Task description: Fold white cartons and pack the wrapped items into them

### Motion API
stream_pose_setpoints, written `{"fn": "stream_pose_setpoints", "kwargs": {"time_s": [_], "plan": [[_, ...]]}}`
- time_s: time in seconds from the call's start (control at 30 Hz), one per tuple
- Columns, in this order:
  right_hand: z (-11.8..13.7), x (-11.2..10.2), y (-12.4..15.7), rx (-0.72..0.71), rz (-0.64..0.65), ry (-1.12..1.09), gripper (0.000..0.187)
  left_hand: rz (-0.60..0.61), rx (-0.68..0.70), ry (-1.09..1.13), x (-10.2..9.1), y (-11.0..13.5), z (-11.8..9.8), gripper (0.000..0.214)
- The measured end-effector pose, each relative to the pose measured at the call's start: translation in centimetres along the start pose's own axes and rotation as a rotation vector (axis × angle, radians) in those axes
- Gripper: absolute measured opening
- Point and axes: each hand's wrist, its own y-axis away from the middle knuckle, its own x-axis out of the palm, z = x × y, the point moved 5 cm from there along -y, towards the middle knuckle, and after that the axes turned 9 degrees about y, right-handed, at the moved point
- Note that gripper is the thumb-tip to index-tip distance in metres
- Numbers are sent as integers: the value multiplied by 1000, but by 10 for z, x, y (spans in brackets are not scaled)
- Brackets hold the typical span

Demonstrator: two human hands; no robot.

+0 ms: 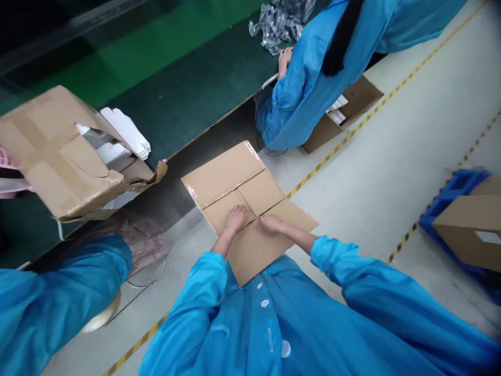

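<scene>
A brown cardboard box (219,180) is in front of my body, its top flaps folded inward and meeting near the middle. Clear tape shines along its far and left edges. My left hand (237,218) is curled over the edge of the near flap (254,250), left of the centre seam. Just right of the seam, my right hand (271,223) is closed at the same flap edge, slightly blurred. Both hands' fingertips are partly hidden. The near flap slopes down toward my blue coat.
A torn, taped carton (50,151) with white cartons inside stands on the green bench (195,89) at left. Crumpled plastic bags (277,26) lie beside a blue-sleeved co-worker (301,89). Another co-worker's sleeve (78,287) is at lower left. A blue pallet (450,193) holds boxes at right.
</scene>
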Motion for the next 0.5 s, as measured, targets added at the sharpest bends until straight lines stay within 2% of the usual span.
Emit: {"fn": "stream_pose_setpoints", "kwargs": {"time_s": [0.07,0.13,0.27,0.4,0.5], "plan": [[-2,-6,-26,-35,-18,88,36,1,50,-29,-8,-34,3,37],[-5,-15,-50,-102,-49,172,36,35,93,-54,-12,-56,5,36],[-16,-21,-68,-277,-103,289,35,121,111,-102,-11,-78,1,36],[-28,-16,-66,-457,-144,344,35,219,48,-128,-9,-76,-2,36],[-25,-19,-75,-596,-157,367,35,262,-79,-126,-16,-44,12,36]]}}
